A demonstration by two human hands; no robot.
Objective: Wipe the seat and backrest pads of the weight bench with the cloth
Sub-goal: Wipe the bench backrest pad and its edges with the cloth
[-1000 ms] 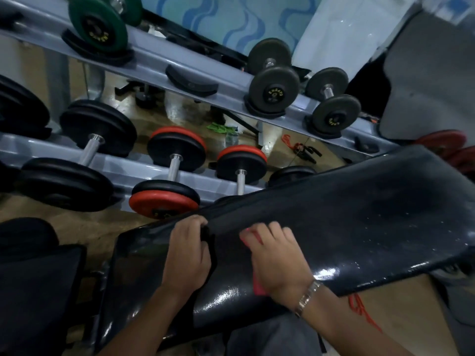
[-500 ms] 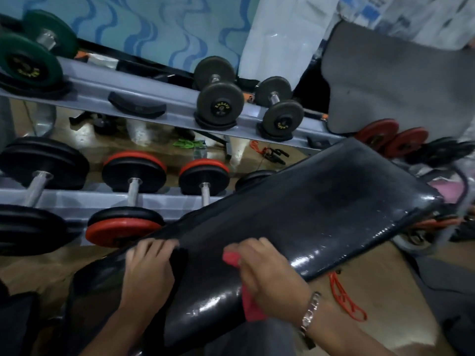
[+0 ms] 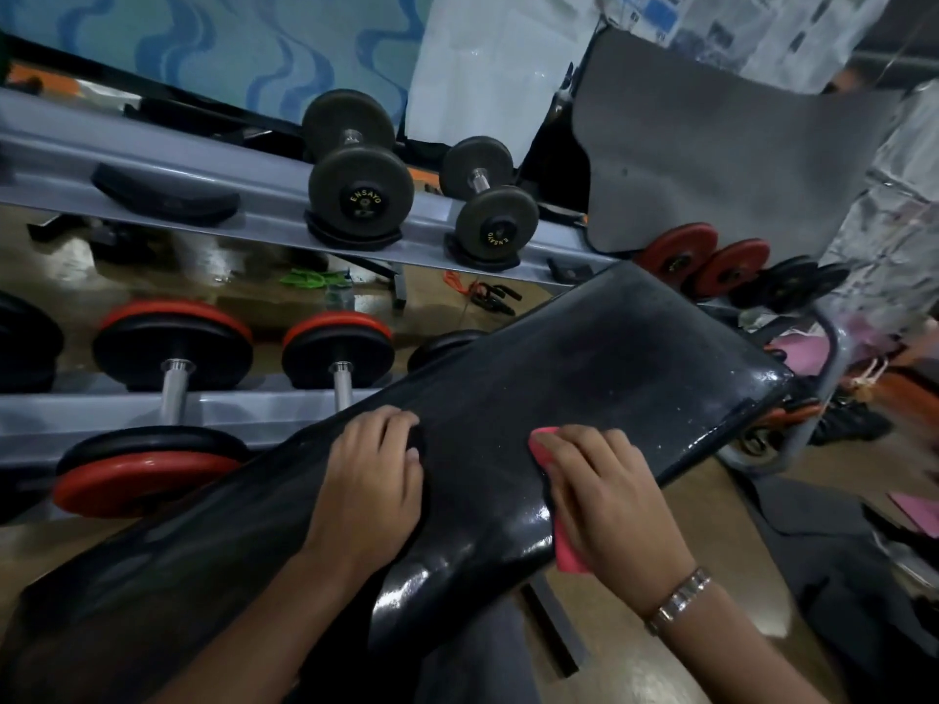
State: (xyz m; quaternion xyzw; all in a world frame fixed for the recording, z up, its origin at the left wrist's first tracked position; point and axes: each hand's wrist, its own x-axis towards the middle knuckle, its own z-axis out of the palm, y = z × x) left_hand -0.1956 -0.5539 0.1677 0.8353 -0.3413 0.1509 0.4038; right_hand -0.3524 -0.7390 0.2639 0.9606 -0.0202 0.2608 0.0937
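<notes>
The black glossy weight bench runs from lower left to upper right. Its long backrest pad (image 3: 609,378) looks dusty and speckled toward the far end. My left hand (image 3: 371,480) lies on the lower seat pad (image 3: 203,561), fingertips curled into the dark gap between the two pads. My right hand (image 3: 604,495) holds a red cloth (image 3: 566,551) against the near edge of the backrest pad. The cloth shows past my fingertips and hangs below my palm; the rest is hidden under the hand.
A grey two-tier dumbbell rack (image 3: 254,190) with black and red-edged dumbbells stands just behind the bench. Red and black weight plates (image 3: 711,261) and a grey mat (image 3: 711,144) sit at the back right. Bench frame tubing (image 3: 823,398) and clutter lie at the right.
My right hand has slid the cloth along the pad's near edge, away from my left hand. The left hand keeps its hold at the gap. My view has swung right.
</notes>
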